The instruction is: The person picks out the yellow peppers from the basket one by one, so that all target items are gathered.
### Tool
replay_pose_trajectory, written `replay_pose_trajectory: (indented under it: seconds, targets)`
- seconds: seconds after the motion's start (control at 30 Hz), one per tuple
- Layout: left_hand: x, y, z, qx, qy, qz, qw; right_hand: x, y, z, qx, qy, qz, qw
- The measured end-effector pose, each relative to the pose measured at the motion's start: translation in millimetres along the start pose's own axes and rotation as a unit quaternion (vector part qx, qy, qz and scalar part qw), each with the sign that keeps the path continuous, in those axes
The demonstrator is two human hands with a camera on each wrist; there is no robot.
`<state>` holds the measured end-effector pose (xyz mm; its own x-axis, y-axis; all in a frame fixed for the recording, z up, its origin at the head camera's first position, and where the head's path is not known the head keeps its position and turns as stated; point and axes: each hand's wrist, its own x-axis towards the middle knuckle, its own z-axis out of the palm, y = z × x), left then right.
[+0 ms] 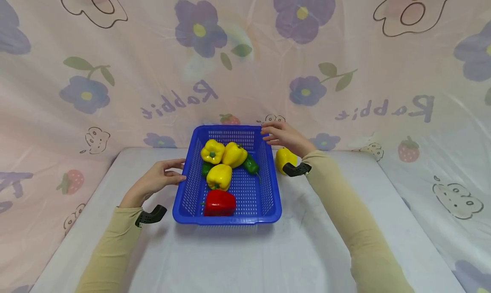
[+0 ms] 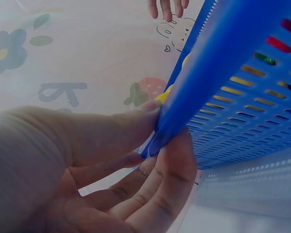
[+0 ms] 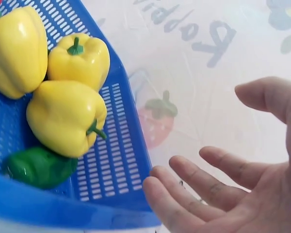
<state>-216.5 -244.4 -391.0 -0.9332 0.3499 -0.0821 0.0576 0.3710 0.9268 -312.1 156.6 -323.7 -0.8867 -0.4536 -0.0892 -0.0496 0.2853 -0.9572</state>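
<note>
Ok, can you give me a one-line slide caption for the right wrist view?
Empty right grip beside a blue perforated basket holding three yellow bell peppers and a green pepper.

There are four yellow peppers (image 1: 219,177), two green ones (image 1: 251,164), one red (image 1: 220,203), one basket (image 1: 245,220).

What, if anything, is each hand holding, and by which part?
The left hand pinches the blue basket by its left rim; the right hand holds nothing.

Looks forward and down from the head, farthest off, over the whole blue basket (image 1: 226,220); peers closely along its rim (image 2: 208,73) from the left wrist, down into it from the right (sharing yellow peppers (image 3: 63,116) with the head).
</note>
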Motion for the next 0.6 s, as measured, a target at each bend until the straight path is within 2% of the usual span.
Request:
replay_pose_trajectory:
  seconds: [0.17, 0.4, 0.6]
  targets:
    - [0.3, 0.2, -0.3, 0.000, 0.000, 0.000, 1.0000, 6.5, -0.1, 12.6, 0.016, -0.017, -0.003, 0.9997]
    - [1.6, 0.1, -0.3, -0.001, 0.000, -0.002, 1.0000, 16.4, 7.9, 28.8, 0.042, -0.036, 0.041, 0.9976]
    - [1.6, 1.5, 0.0, -0.002, -0.002, -0.002, 1.0000, 19.8, 8.8, 36.8, 0.037, -0.038, 0.068, 0.9963]
